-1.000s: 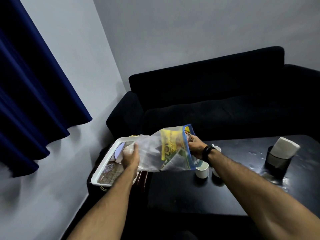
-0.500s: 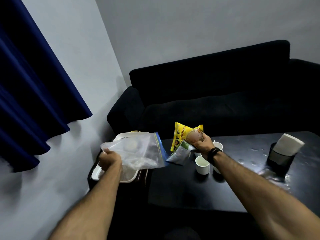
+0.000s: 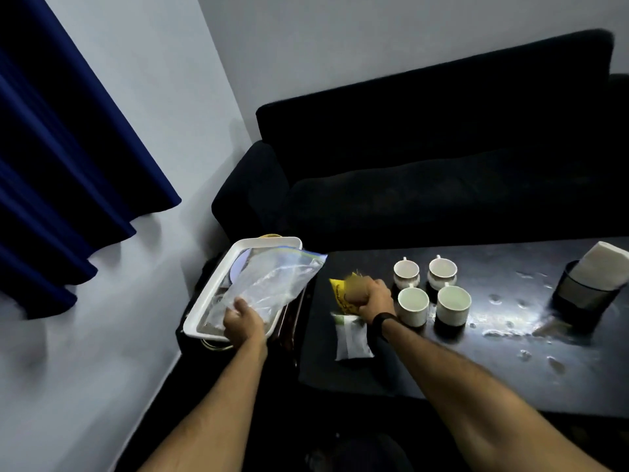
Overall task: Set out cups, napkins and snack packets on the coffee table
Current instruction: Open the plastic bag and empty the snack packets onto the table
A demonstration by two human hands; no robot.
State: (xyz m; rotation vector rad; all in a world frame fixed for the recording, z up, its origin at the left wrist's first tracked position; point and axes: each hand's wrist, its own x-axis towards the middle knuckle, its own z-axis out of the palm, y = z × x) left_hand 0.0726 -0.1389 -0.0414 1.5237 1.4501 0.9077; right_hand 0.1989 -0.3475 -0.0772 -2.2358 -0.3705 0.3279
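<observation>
Down low, two bare arms reach out from the person. Closest on the table (image 3: 391, 376) lies a white packet (image 3: 351, 339), flat, just under the right wrist. The right hand (image 3: 372, 297) is curled tight around a yellow packet (image 3: 341, 294), pressing it down near the table's left edge, most likely to set it beside the white one. The picture is blurry there, so I cannot tell if the yellow packet touches the table yet. The left hand (image 3: 244, 323) pinches the corner of a clear bag (image 3: 272, 284), which looks empty now and droops over the white tray (image 3: 218, 284). It is probably held off to the side to keep it out of the way. Just right of the right hand stand four cups (image 3: 429, 291), close together in a little square, all upright. Farther right, a dark holder (image 3: 578, 298) keeps the napkins (image 3: 602, 264) standing up. Behind everything sits a black sofa (image 3: 442, 165).
</observation>
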